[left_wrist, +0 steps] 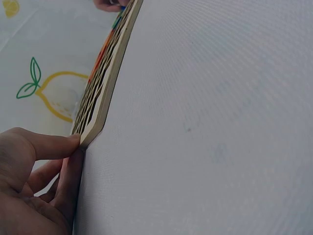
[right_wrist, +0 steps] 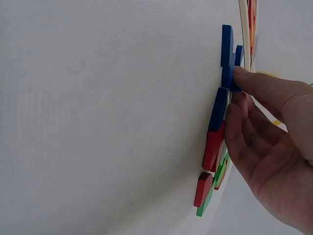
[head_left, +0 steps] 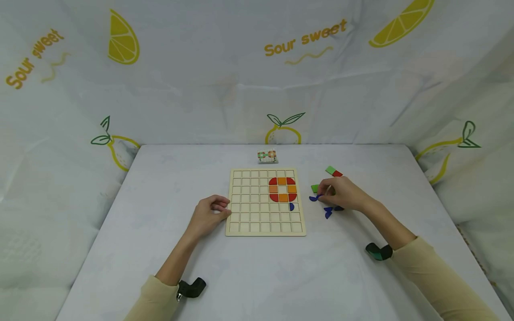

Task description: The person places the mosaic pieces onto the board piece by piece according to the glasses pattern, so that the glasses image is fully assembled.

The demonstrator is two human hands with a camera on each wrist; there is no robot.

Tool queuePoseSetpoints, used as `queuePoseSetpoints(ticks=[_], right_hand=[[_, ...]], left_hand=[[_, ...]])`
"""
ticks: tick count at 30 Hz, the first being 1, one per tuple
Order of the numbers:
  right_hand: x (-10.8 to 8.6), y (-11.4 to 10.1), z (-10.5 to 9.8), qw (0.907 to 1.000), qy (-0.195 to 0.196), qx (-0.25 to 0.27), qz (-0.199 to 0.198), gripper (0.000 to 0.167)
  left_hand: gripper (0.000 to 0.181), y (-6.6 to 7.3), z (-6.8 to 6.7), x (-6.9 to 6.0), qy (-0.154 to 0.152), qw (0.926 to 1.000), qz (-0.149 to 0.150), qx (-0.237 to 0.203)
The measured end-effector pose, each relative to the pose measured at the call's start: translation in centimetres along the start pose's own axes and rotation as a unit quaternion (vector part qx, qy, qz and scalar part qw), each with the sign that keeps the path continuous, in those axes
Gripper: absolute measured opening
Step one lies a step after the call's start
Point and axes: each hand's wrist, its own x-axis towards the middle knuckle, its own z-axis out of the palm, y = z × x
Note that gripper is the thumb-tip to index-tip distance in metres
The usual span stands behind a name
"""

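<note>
Head view, with the grid board (head_left: 245, 208) as the dial: the board is lying flat on a white cloth (head_left: 261, 272). My left hand (head_left: 208, 217) is resting near 9 o'clock, its fingers loosely bent and touching the board's edge without clasping it. My right hand (head_left: 343, 192) is sitting near 3 o'clock, just off the board, thumb and fingertips narrowing on a pinched blue piece (head_left: 319, 197).

Progress: towards the board's 2 o'clock, a ring of red and orange pieces (head_left: 273, 189) is enclosing one bare cell and looking complete; a single blue half-round (head_left: 292, 207) is lying at the ring's 5 o'clock. I am judging the work to be partly done, since most cells are showing bare and, off the board, loose blue pieces (head_left: 313, 199) are lying around 3 o'clock, a green piece (head_left: 315, 188) beside my fingertips, and a green tile (head_left: 330, 170) touching a red piece (head_left: 337, 174) near 2 o'clock.

Limits: my right hand is covering part of the loose group, and the right wrist view is showing two reds, so I am giving no count. Whether the pinched piece is leaving the cloth, I cannot tell. The patterned card (head_left: 267, 156) at 12 o'clock is appearing too small to read. The left wrist view is catching the board nearly edge-on and cutting off my right hand.
</note>
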Motion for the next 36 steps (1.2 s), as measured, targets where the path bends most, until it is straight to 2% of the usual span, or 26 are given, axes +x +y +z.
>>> queuePoseSetpoints(ticks=[4, 10, 19, 24, 31, 36], right_hand=[[-0.1, 0.3, 0.0, 0.9999, -0.005, 0.015, -0.004, 0.013], [-0.4, 0.6, -0.1, 0.9987, 0.009, 0.042, -0.029, 0.020], [-0.6, -0.5, -0.5, 0.9935, 0.005, 0.103, -0.049, 0.017], [-0.4, -1.6, 0.2, 0.9888, -0.005, 0.139, -0.053, 0.016], [0.3, -2.7, 1.5, 0.9862, -0.019, 0.155, -0.056, 0.012], [0.8, -3.5, 2.3, 0.9797, -0.042, 0.186, -0.061, 0.014]], left_hand=[[0.027, 0.1, 0.0, -0.1, -0.003, 1.0000, -0.003, -0.004], [0.027, 0.1, -0.1, -0.1, -0.003, 1.0000, -0.004, -0.008], [0.027, 0.0, -0.1, -0.1, -0.001, 1.0000, -0.001, -0.007], [0.027, 0.0, -0.1, -0.2, -0.002, 1.0000, -0.002, -0.009], [0.029, 0.0, 0.0, 0.0, 0.001, 1.0000, -0.004, -0.008], [0.028, 0.0, 0.0, 0.1, 0.000, 0.9999, -0.001, -0.012]])
